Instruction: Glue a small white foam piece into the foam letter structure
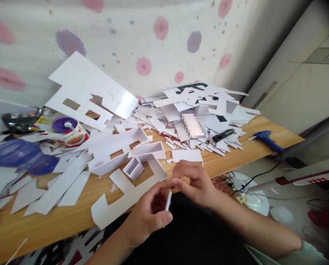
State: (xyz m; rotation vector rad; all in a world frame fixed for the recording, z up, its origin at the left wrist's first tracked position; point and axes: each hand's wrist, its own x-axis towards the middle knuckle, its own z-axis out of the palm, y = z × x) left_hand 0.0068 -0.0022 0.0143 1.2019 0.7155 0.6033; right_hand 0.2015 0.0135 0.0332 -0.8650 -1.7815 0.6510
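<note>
Apparently the thin white piece (168, 201) is held edge-up so that its far end is within reach of both sets of fingertips. It is near the front edge of the surface (214, 163), at the middle of the dial, with 12 pointing away from the person. The left hand (147, 209) pinches it between the thumb and curled fingers, a grip that probably keeps it steady while leaving its rim exposed. The right hand (192, 184) is bent, thumb and index brought together at the piece's 12 o'clock end; whether anything is caught between them I cannot tell.

At 9 o'clock a cut-out panel (125, 204) lies flat, likely within easy reach for comparing or fitting. A small open-topped box (138, 172) rests at 10, its walls standing on edge. Further out, at 11, a large windowed sheet (84, 88) is tilted up over the clutter, perhaps simply for want of flat room.

The blue glue gun (267, 140) lies at 2 o'clock, away from most of the paper, its cord trailing off the edge, which seems sensible for a hot tool. A black cutter-like tool (223, 135) sits at 1, among scraps (158, 123).
</note>
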